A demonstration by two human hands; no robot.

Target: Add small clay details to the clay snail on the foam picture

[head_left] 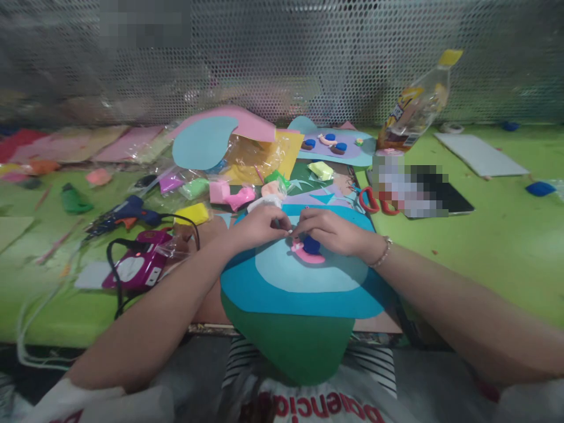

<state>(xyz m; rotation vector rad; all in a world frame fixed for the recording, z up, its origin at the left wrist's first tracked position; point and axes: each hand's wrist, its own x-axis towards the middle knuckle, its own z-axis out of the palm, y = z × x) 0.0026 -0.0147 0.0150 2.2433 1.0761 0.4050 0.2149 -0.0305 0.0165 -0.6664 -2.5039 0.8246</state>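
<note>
Both hands (294,230) nr pink-and-blue clay figure (310,249).

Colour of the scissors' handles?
Red; the head view shows the handles best.

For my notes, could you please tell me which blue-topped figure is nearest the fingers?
The pink figure on the pale blue sheet; the three others lie farther off, on the purple paper.

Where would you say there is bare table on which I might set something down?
The widest stretch of green table lies right, between the right forearm, black device and blue lump. A smaller patch lies front left, between the white cord and purple box. The middle is crowded: wrapped packets, glue gun, left hand and right hand.
</note>
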